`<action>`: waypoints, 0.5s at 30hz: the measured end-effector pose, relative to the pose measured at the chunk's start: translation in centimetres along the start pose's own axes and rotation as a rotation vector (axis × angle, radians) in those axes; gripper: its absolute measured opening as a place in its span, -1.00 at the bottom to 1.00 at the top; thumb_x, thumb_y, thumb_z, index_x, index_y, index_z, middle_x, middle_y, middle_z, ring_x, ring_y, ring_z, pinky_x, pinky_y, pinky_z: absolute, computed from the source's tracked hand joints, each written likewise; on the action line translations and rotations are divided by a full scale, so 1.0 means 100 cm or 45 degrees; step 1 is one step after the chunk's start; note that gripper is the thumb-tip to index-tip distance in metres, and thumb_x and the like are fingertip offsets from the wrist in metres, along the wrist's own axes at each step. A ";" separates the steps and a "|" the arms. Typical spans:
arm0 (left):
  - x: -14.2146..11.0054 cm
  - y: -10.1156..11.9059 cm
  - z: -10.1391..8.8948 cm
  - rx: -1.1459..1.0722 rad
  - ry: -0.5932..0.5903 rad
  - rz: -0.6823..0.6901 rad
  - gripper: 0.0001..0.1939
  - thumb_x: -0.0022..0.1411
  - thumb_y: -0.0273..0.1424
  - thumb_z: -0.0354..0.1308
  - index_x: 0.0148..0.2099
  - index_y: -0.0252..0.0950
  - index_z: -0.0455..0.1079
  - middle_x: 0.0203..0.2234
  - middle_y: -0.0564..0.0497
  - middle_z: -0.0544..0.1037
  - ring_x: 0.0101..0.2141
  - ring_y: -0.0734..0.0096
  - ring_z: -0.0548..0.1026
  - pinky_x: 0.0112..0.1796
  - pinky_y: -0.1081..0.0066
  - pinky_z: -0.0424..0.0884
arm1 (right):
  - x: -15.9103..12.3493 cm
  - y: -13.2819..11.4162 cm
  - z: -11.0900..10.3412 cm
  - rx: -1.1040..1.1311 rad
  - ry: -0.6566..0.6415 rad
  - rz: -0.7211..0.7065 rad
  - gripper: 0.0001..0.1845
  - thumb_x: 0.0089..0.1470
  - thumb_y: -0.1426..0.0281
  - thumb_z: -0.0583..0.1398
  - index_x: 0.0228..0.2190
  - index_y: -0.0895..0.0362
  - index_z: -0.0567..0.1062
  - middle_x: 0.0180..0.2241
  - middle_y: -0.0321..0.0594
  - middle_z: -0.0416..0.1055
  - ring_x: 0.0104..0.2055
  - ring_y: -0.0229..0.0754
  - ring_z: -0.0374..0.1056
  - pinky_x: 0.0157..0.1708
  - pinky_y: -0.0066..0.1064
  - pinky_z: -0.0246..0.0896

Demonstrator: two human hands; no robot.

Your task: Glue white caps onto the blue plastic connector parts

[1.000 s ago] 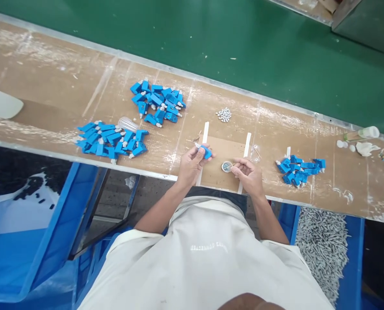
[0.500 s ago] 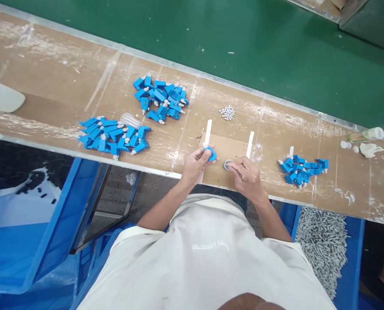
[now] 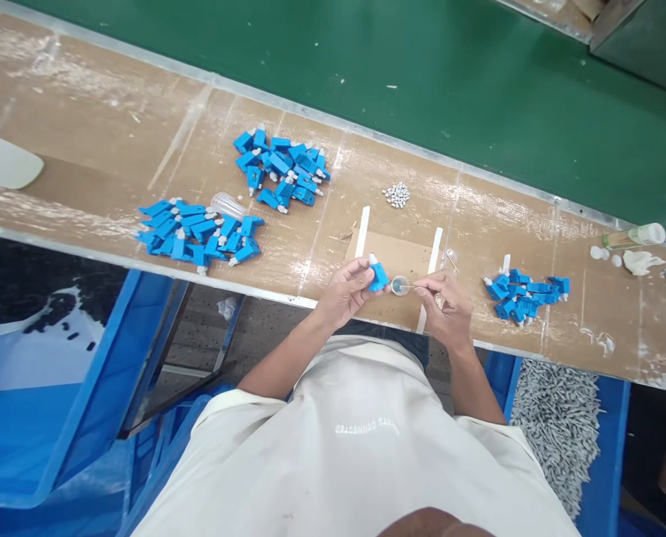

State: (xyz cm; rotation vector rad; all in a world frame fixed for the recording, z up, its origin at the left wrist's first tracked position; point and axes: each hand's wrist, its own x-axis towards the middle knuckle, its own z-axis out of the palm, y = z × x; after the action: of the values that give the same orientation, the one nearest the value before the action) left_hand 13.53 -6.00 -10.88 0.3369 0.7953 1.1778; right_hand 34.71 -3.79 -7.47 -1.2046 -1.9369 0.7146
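Observation:
Near the table's front edge, my left hand (image 3: 344, 293) pinches a small blue plastic part (image 3: 377, 277) with a whitish piece at its top. Just right of it, a small round cup (image 3: 400, 286) with greyish-blue contents sits on a brown cardboard sheet (image 3: 397, 250). My right hand (image 3: 447, 306) is closed on a thin stick (image 3: 415, 288), which looks like a toothpick. Its tip reaches into the cup. Beyond the hands lies a little heap of small grey pieces (image 3: 396, 195).
Heaps of blue parts lie at left (image 3: 201, 233), behind (image 3: 280, 168) and right (image 3: 526, 294). White strips (image 3: 362, 233) flank the cardboard. A clear tube of sticks (image 3: 635, 236) lies far right. Below the table stands a blue bin of grey pieces (image 3: 556, 425).
My left hand has shifted slightly right and turned the blue part. My right hand has drawn back rightward from the cup, so the thin stick now shows.

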 end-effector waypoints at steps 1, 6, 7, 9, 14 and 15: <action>-0.001 0.001 0.002 -0.021 -0.026 -0.048 -0.56 0.04 -0.18 0.55 -0.16 -0.28 0.48 -0.37 0.01 0.62 -0.34 0.37 0.65 -0.30 0.43 0.58 | -0.001 -0.002 -0.001 0.037 0.051 0.037 -0.75 0.32 0.16 0.22 -0.29 -0.02 0.65 -0.36 -0.18 0.55 -0.33 -0.09 0.44 -0.34 -0.23 0.39; -0.007 0.005 0.012 -0.093 -0.174 -0.206 -0.61 0.05 -0.21 0.54 -0.24 -0.36 0.53 -0.44 -0.02 0.59 -0.46 0.46 0.60 -0.40 0.53 0.54 | -0.003 -0.017 0.000 0.303 0.272 0.119 -0.77 0.28 0.11 0.26 -0.28 -0.02 0.60 -0.30 -0.13 0.58 -0.21 -0.01 0.50 -0.26 -0.14 0.46; -0.008 0.006 0.014 -0.098 -0.199 -0.222 -0.60 0.02 -0.19 0.56 -0.27 -0.37 0.54 -0.45 -0.02 0.58 -0.47 0.47 0.59 -0.42 0.54 0.53 | -0.003 -0.021 0.001 0.323 0.287 0.115 -0.77 0.27 0.10 0.27 -0.28 -0.03 0.60 -0.31 -0.13 0.58 -0.21 0.00 0.50 -0.25 -0.11 0.47; -0.010 0.007 0.018 -0.108 -0.227 -0.243 -0.58 -0.02 -0.17 0.58 -0.29 -0.38 0.55 -0.47 0.00 0.57 -0.49 0.49 0.57 -0.43 0.54 0.54 | -0.004 -0.026 0.002 0.312 0.290 0.102 -0.75 0.26 0.07 0.27 -0.28 -0.04 0.61 -0.33 -0.12 0.58 -0.24 0.02 0.50 -0.25 -0.07 0.49; -0.012 0.007 0.021 -0.105 -0.211 -0.253 -0.57 -0.04 -0.18 0.59 -0.27 -0.38 0.56 -0.48 0.03 0.55 -0.50 0.52 0.51 -0.36 0.46 0.60 | -0.005 -0.031 0.007 0.263 0.279 0.020 -0.75 0.28 0.07 0.25 -0.27 -0.05 0.62 -0.34 -0.12 0.58 -0.25 0.02 0.51 -0.24 -0.06 0.48; -0.012 0.006 0.020 -0.101 -0.214 -0.259 -0.57 -0.03 -0.18 0.58 -0.26 -0.38 0.56 -0.48 0.03 0.54 -0.50 0.52 0.51 -0.35 0.45 0.60 | -0.005 -0.031 0.007 0.261 0.282 -0.004 -0.77 0.29 0.10 0.25 -0.26 -0.06 0.62 -0.34 -0.12 0.58 -0.25 0.01 0.51 -0.26 -0.07 0.48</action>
State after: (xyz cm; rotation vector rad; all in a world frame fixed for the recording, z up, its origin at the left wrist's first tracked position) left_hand 14.36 -6.56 -8.63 0.2783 0.6187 0.9736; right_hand 32.72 -5.56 -5.69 -1.1047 -1.6417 0.7266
